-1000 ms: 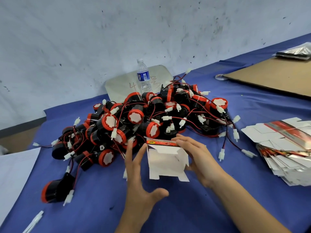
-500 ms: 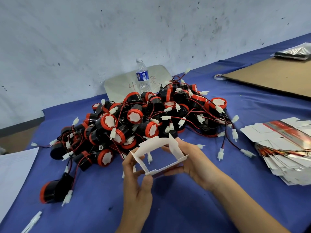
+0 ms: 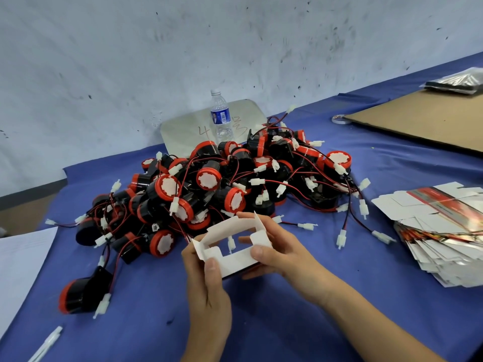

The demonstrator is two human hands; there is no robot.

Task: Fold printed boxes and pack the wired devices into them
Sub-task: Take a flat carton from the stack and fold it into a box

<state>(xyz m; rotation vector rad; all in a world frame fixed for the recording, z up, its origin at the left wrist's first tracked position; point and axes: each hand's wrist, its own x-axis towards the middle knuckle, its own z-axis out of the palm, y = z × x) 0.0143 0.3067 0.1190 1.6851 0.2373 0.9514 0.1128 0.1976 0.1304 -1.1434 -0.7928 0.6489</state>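
Now the printed box [image 3: 236, 258], a plain open sleeve half a second ago, has both small end flaps tucked inward, so one end seems nearly ready to close; the left hand [image 3: 206, 291] and right hand [image 3: 285, 253] each grip it, thumbs on the flaps, just in front of the pile of wired devices [image 3: 222, 178].

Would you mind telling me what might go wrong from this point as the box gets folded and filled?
1. The half-folded white cardboard box is thin, with loose flaps, so a hard squeeze may crease it.
2. The pile of black-and-red round wired devices is tangled, so lifting one may drag neighbours along.
3. The fanned stack of flat printed box blanks could slide apart if bumped.
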